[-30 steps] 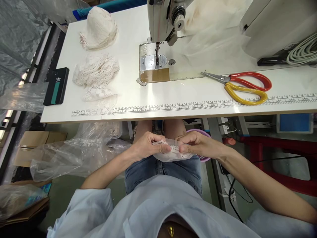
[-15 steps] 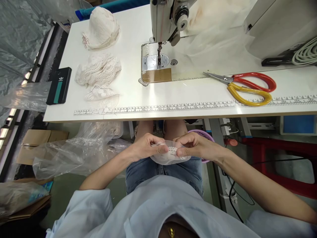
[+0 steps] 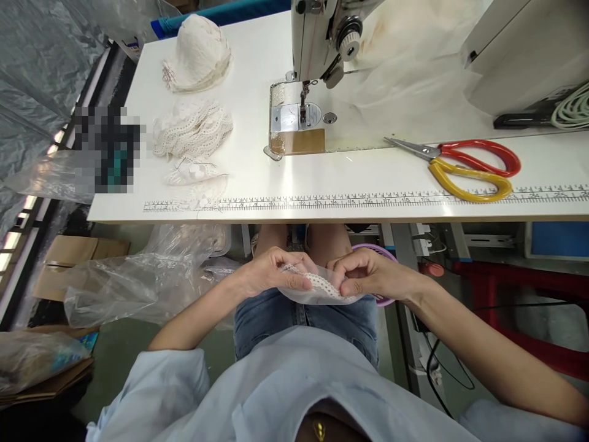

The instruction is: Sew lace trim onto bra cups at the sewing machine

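Note:
Over my lap, a sheer white piece of fabric with a lace trim (image 3: pixel 322 286) is stretched between both hands. My left hand (image 3: pixel 286 271) pinches its left end, thumb laid along the lace. At the right end, my right hand (image 3: pixel 361 274) grips the same piece between thumb and curled fingers. The lace runs slanting down from left to right, and the sheer fabric hangs below it. Some of the fingers are behind the fabric.
On the white table lie a heap of lace trim (image 3: pixel 193 132), a white fabric bundle (image 3: pixel 197 55) and red-and-yellow-handled scissors (image 3: pixel 473 169). A sewing machine (image 3: pixel 317 43) stands at the back. A printed ruler (image 3: pixel 294 204) runs along the front edge. A purple basket (image 3: pixel 385 252) sits below.
My right hand has moved slightly right, away from my left. More of the lace shows between them, now straighter and slanting. The whole table view has shifted a little to the right.

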The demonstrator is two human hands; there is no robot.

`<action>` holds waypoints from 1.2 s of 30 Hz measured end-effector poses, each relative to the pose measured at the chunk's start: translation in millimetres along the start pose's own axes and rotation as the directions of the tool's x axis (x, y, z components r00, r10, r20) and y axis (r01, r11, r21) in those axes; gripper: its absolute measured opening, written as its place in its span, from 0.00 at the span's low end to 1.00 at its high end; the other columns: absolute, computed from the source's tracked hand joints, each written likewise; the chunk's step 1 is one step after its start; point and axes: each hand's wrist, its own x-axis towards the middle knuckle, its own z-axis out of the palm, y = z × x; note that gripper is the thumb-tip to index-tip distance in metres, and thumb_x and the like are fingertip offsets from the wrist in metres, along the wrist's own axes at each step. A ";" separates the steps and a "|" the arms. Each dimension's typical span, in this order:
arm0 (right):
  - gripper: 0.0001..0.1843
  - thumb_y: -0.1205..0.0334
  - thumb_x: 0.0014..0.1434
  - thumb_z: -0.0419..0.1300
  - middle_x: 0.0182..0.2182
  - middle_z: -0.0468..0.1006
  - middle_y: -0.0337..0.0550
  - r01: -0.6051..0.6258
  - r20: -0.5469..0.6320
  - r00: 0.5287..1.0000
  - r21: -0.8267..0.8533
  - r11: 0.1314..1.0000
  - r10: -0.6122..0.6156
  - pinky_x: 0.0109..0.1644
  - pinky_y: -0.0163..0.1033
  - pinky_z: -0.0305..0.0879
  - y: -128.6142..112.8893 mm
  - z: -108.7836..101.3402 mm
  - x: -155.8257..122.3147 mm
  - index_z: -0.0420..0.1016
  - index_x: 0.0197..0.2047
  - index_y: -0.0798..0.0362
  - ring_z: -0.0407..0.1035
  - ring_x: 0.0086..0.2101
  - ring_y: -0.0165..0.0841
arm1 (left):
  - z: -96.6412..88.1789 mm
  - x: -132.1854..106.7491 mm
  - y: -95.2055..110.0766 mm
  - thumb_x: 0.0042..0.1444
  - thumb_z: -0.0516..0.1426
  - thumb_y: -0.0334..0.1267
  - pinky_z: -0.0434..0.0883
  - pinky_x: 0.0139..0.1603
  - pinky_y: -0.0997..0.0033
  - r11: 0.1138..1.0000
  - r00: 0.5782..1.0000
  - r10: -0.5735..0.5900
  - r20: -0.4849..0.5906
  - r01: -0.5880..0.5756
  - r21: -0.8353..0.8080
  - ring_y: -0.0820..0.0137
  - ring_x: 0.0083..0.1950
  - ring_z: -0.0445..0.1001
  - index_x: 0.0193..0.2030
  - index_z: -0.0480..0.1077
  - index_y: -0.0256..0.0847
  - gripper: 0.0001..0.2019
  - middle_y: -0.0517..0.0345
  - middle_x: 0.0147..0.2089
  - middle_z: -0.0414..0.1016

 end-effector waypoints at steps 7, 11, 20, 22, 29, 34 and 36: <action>0.11 0.57 0.53 0.66 0.29 0.73 0.39 0.028 0.041 0.999 -0.019 0.999 -0.027 0.36 0.35 0.61 7.3 -9.3 -13.1 0.79 0.33 0.57 0.66 0.31 0.28 | 2.7 2.2 -4.2 0.41 0.68 0.37 0.67 0.32 0.76 0.994 0.997 -0.067 -0.029 0.064 -0.091 0.74 0.30 0.72 0.27 0.77 0.34 0.08 0.56 0.29 0.77; 0.16 0.52 0.59 0.59 0.26 0.74 0.41 0.142 -0.064 0.985 -0.220 0.965 -0.160 0.32 0.35 0.64 10.6 -7.7 -14.2 0.78 0.34 0.58 0.67 0.28 0.29 | 9.0 3.0 2.0 0.40 0.68 0.37 0.69 0.31 0.75 0.987 0.998 -0.057 -0.005 0.055 -0.150 0.72 0.29 0.74 0.24 0.76 0.33 0.09 0.54 0.28 0.78; 0.23 0.63 0.61 0.57 0.43 0.66 0.45 0.426 0.040 0.534 -0.875 0.228 -0.845 0.38 0.37 0.68 -1.2 17.7 14.5 0.64 0.59 0.41 0.66 0.39 0.32 | 12.6 3.5 36.9 0.41 0.68 0.35 0.69 0.30 0.76 0.988 0.988 -0.122 0.091 0.129 -0.078 0.76 0.27 0.71 0.27 0.75 0.34 0.08 0.59 0.26 0.74; 0.22 0.69 0.59 0.57 0.43 0.65 0.45 0.408 0.119 0.526 -0.904 0.126 -0.842 0.38 0.37 0.68 -7.9 16.5 14.3 0.67 0.56 0.42 0.66 0.40 0.32 | 9.4 1.9 44.6 0.43 0.67 0.33 0.69 0.35 0.76 0.994 0.992 -0.107 0.074 0.108 -0.020 0.77 0.31 0.72 0.26 0.75 0.35 0.06 0.60 0.29 0.74; 0.11 0.75 0.59 0.55 0.36 0.68 0.43 0.527 0.324 0.384 -0.846 -0.083 -0.865 0.31 0.35 0.64 -33.5 17.4 16.8 0.74 0.39 0.52 0.64 0.32 0.28 | 4.0 2.7 60.8 0.45 0.65 0.34 0.67 0.38 0.76 0.989 0.985 -0.095 0.143 0.078 0.122 0.77 0.32 0.69 0.27 0.75 0.36 0.05 0.60 0.30 0.71; 0.09 0.75 0.60 0.54 0.30 0.69 0.44 0.418 0.388 0.375 -0.882 -0.220 -0.842 0.29 0.35 0.61 -51.3 15.3 15.2 0.74 0.37 0.56 0.64 0.28 0.28 | -4.7 4.1 82.7 0.45 0.66 0.38 0.67 0.37 0.74 0.968 0.994 -0.064 0.089 0.040 0.246 0.74 0.33 0.69 0.29 0.75 0.34 0.09 0.57 0.31 0.72; 0.08 0.75 0.59 0.54 0.29 0.71 0.45 0.350 0.408 0.377 -0.894 -0.279 -0.832 0.29 0.35 0.61 -61.2 9.4 16.6 0.73 0.38 0.57 0.65 0.29 0.29 | -16.1 6.0 100.8 0.46 0.65 0.41 0.66 0.35 0.75 0.934 0.999 -0.005 0.043 -0.011 0.357 0.74 0.33 0.69 0.29 0.75 0.33 0.11 0.56 0.32 0.71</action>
